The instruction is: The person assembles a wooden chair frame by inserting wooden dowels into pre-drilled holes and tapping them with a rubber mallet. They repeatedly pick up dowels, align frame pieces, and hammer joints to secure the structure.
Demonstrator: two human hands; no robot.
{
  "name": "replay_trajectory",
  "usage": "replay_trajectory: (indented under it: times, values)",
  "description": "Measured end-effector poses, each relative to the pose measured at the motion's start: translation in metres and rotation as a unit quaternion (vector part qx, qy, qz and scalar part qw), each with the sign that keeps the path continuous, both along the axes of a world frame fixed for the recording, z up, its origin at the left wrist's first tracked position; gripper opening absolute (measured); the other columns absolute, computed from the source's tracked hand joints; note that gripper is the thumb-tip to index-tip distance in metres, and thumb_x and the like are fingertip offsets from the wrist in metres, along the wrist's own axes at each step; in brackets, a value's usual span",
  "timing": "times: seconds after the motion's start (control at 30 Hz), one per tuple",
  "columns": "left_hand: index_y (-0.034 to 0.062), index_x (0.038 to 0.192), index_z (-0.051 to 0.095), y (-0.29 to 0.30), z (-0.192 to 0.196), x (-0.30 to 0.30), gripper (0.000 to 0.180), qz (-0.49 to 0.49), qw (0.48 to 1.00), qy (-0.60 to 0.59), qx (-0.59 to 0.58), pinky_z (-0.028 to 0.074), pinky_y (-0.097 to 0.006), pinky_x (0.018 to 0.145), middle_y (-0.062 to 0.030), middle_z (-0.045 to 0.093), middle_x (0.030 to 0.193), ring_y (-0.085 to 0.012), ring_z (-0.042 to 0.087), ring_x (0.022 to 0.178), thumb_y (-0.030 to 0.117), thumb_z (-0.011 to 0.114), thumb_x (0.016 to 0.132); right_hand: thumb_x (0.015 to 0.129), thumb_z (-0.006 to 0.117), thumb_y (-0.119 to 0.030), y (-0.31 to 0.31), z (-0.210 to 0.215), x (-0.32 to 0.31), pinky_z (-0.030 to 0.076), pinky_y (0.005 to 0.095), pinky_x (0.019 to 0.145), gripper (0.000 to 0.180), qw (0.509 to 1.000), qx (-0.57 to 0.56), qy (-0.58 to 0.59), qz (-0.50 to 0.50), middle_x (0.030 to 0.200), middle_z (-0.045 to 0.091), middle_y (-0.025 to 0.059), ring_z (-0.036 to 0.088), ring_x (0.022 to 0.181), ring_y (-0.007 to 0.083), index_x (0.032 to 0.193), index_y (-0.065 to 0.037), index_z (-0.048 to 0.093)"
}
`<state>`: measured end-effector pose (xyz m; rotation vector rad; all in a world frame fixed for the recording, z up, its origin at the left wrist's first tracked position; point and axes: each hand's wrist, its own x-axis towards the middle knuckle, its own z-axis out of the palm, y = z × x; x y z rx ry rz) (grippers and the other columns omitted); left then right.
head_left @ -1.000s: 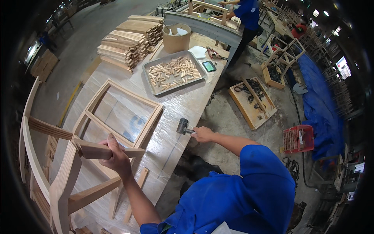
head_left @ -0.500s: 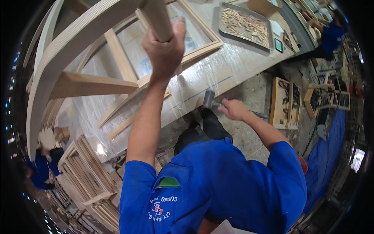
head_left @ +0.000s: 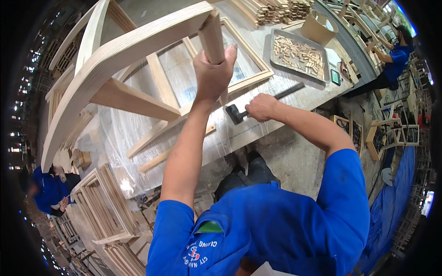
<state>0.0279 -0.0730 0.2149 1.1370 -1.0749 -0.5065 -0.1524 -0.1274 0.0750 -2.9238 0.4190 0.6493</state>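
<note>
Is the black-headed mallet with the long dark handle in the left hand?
No, the right hand grips the black-headed mallet, while the left hand is wrapped around a pale straight wooden bar.

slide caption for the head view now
Left hand around a wooden post, right hand holding a mallet, a tray of dowels on the table beyond.
</note>
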Motion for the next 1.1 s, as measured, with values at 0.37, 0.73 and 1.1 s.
replay_trajectory:
  times: [0.37, 0.73, 1.1]
  values:
    - [0.0091, 0.062, 0.058, 0.003, -0.001, -0.005, 0.04, -0.019, 1.0, 0.0, 0.004, 0.033, -0.025, 0.048, 0.0092, 0.051, 0.058, -0.0007, 0.043, 0.055, 0.014, 0.075, 0.098, 0.093, 0.066, -0.041, 0.017, 0.024, 0.007, 0.059, 0.0495, 0.083, 0.034, 0.973, 0.06, 0.18, 0.128, 0.099, 0.078, 0.0144, 0.074, 0.099, 0.0388, 0.101, -0.011, 0.081]
    - [0.0098, 0.065, 0.057, 0.002, -0.001, 0.012, 0.039, -0.044, 0.999, -0.006, 0.02, 0.036, -0.026, 0.049, 0.0085, 0.051, 0.06, -0.0017, 0.044, 0.058, 0.016, 0.076, 0.098, 0.101, 0.057, -0.046, 0.061, 0.018, 0.0, 0.058, 0.0506, 0.086, 0.043, 0.942, 0.102, 0.179, 0.265, 0.099, 0.076, 0.0189, 0.073, 0.098, 0.0412, 0.109, -0.006, 0.072]
    - [0.0025, 0.089, 0.061, -0.012, 0.009, 0.019, 0.023, -0.057, 0.995, -0.008, 0.083, 0.044, -0.03, 0.06, 0.0027, 0.056, 0.071, -0.006, 0.046, 0.069, 0.018, 0.077, 0.096, 0.097, 0.064, -0.053, 0.023, 0.024, -0.036, 0.054, 0.0475, 0.075, 0.05, 0.94, 0.225, -0.088, -0.241, 0.091, 0.072, 0.0237, 0.071, 0.084, 0.037, 0.104, -0.004, 0.07]
